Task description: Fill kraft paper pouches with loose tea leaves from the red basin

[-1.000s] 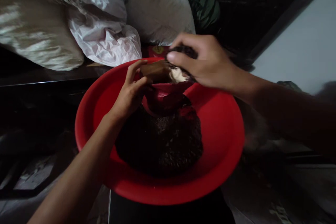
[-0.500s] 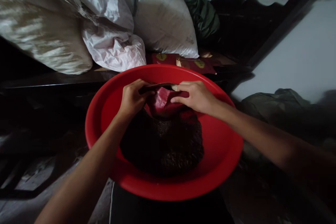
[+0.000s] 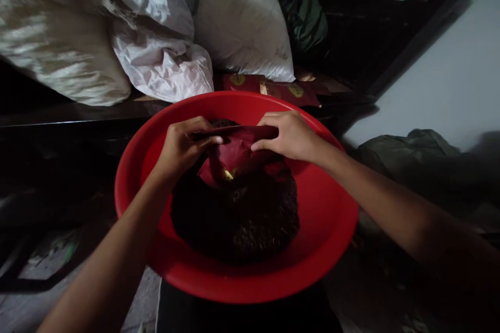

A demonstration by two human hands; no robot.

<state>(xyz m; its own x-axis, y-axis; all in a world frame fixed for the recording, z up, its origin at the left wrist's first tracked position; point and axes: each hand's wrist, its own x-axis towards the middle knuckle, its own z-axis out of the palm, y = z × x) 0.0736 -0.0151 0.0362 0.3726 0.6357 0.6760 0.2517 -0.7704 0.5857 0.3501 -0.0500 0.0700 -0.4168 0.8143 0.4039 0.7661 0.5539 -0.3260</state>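
Note:
Both hands pinch the upper edge of a dark red paper bag with a small yellow mark low on it. My left hand grips the left end of that edge, thumb on the near side. At the right end, my right hand is closed on it in the same way. The bag is held over a large red basin. Inside the basin lies a heap of dark, loose, dried material, perhaps tea leaves; its exact kind is hard to tell in the dim light.
Behind the basin runs a dark bench bearing white sacks and a dark green bag. Flat red packets with yellow marks lie along its front. A greenish sack sits at the right by the pale wall.
The bag's top edge, which gaped between my hands, is now pressed flat and straight. My left hand has shifted slightly left, and the yellow mark has come into view.

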